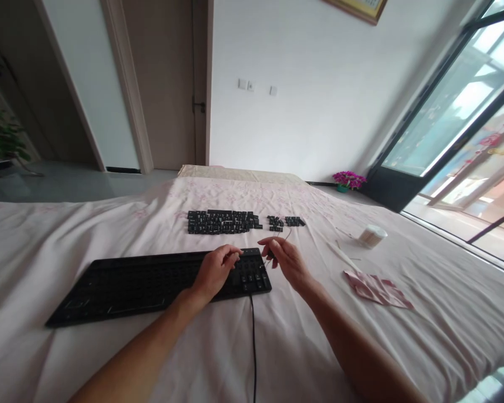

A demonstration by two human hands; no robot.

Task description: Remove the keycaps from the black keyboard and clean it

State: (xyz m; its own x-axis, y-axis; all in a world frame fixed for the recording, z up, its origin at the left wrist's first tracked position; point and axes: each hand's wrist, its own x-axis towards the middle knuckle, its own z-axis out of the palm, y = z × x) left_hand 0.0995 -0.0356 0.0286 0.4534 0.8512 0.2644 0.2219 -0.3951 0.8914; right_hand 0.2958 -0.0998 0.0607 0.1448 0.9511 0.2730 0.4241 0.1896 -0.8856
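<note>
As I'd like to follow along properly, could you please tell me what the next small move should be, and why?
Probably bring the right hand and its thin wire tool over the keycaps seated at the right end of the keyboard: that hand is right beside them, while loose keycaps already lie grouped beyond.

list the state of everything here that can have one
Keyboard: lying flat, some keys fitted at the right end
Keycaps: loose, laid out in groups
Cable: uncoiled
Wire tool: pinched in the right hand
Left hand: fingers curled
Pink cloth: creased
Sheet: wrinkled
Tub: standing, lid unclear
Door: appears shut
Flowers: in bloom
</note>
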